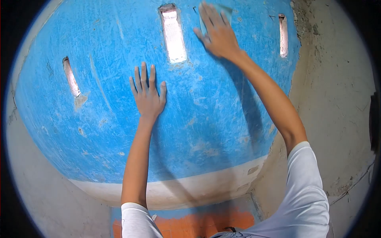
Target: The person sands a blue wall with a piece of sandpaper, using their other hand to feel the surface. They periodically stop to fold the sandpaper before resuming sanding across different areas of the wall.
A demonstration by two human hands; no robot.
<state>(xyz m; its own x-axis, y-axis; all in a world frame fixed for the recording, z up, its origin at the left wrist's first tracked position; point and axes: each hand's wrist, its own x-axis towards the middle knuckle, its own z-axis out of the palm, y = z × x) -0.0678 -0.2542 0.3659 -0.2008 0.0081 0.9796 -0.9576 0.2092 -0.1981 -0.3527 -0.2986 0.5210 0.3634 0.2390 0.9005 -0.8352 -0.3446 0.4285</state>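
Observation:
Both of my arms reach up to a blue painted wall. My left hand lies against it with its fingers spread and nothing in it, below and left of the middle slot opening. Higher and to the right, my right hand presses a thin greenish sheet to the wall. Its fingers are stretched out over the sheet, and parts of the sheet show around the fingertips. Most of the sheet is hidden under the hand.
Narrow slots open in the wall at the left and right. A whitish band borders the blue paint below, with an orange area under it. Rough grey walls flank both sides.

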